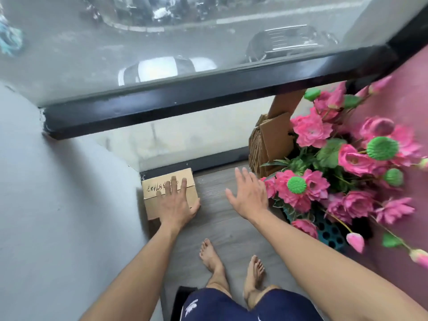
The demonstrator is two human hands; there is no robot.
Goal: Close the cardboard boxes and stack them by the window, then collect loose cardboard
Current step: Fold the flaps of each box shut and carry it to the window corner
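Head view: cardboard box [170,193] sits closed on the wood floor [215,205] in the far left corner, against the grey wall [58,193] and just below the window [162,54]. I read its long axis as running near to far. Left hand [177,203] lies flat on its top, fingers straight. Right hand [249,193] hovers released, grasping nothing, beside pink flowers [324,181]. Loose cardboard [271,140] leans far right.

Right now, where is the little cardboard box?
The cardboard box sits on the floor in the left corner, against the grey wall below the window, under the left hand.
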